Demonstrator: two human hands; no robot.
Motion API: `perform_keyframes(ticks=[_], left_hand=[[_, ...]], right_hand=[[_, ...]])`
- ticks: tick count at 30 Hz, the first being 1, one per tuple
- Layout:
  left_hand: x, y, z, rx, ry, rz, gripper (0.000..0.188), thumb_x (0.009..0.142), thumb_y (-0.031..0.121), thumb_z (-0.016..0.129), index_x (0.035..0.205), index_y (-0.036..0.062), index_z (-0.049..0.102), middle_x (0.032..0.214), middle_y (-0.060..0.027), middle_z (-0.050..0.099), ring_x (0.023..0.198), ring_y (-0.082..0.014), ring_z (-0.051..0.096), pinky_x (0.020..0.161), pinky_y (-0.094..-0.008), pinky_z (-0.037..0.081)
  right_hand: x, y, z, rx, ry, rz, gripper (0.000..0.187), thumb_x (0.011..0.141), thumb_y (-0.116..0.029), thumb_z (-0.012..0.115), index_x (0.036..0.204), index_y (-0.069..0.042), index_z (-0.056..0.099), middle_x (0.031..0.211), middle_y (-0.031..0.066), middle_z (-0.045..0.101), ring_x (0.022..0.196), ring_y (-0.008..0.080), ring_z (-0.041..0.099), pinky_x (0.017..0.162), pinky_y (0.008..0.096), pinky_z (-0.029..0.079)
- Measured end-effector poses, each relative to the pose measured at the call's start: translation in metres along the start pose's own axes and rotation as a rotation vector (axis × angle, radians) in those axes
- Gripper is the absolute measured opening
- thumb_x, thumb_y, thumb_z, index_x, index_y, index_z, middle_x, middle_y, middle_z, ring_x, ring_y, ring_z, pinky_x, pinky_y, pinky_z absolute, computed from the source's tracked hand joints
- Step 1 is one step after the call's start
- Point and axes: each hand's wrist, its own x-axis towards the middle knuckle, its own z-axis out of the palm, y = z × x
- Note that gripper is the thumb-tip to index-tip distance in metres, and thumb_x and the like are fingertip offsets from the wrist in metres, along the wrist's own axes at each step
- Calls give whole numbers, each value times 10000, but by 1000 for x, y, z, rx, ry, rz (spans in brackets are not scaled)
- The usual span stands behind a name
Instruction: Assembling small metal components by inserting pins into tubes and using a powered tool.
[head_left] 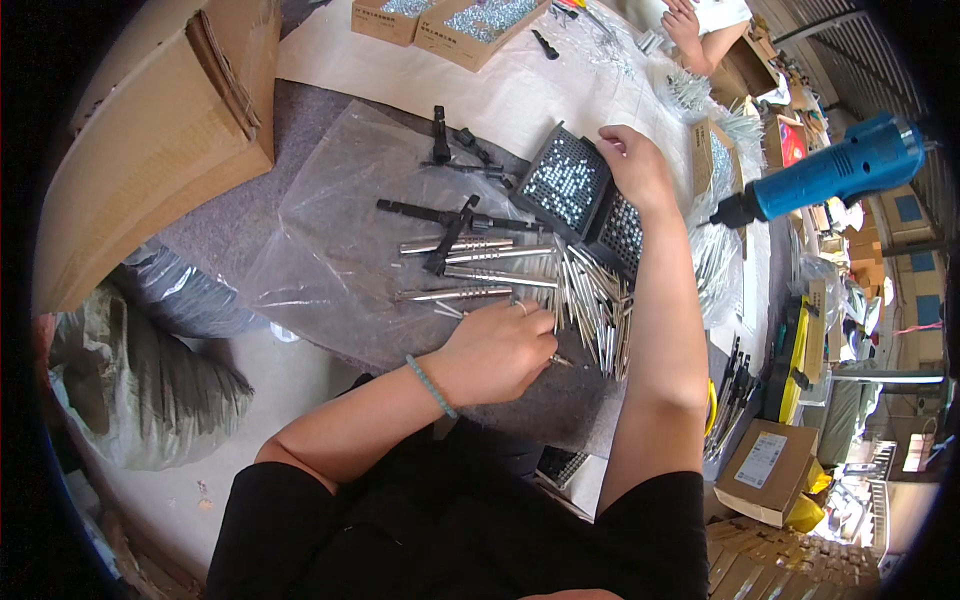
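Black sleeves (290,530) nearest, bare forearms reaching out over the grey work surface. Left hand (500,350) has its fingers curled down by the near edge; a slim metal tip (563,361) shows beside the fingertips, can't tell if it's gripped. Thin metal rods (590,310) lie loose just beyond; silver tubes (500,272) and black plastic parts (460,235) sit to their left on clear plastic film (330,220). Risk: rods could roll or get swept off if the left wrist drags; small pieces could spill if the right forearm knocks a tray. Containers: black tray (540,212) is full of small silver pieces (567,185); second tray (608,258), partly under the forearm, holds similar ones. Right hand (640,175), fingers bent, is at the first tray's far corner; grip can't be told. Farther off, cardboard boxes (465,50) hold more small metal pieces.
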Motion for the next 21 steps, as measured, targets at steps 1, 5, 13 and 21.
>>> perform_keyframes(ticks=[1,5,13,21], left_hand=[[-1,0,0,-3,4,-2,106,698,149,673,723,84,593,787,-44,505,812,-227,548,655,-339,467],[-2,-2,2,-11,27,3,113,694,145,677,717,79,588,783,-39,504,811,-218,544,647,-328,462],[0,-1,-1,-23,41,24,102,689,126,659,694,79,569,772,-37,493,782,-209,530,633,-321,448],[-1,0,-2,-3,17,8,93,680,120,639,682,82,554,762,-38,483,777,-208,525,630,-319,438]], right_hand=[[12,9,6,42,-124,55,263,803,-251,629,991,-73,678,972,147,666,889,287,636,797,353,478],[32,11,-2,22,-373,51,301,780,-283,651,961,-46,690,914,155,679,848,271,646,793,337,473],[44,22,0,277,-413,235,241,801,-186,659,927,19,654,727,56,622,621,127,563,604,258,470],[56,11,8,279,-573,210,194,744,-106,712,870,28,650,663,40,601,529,117,532,480,232,437]])
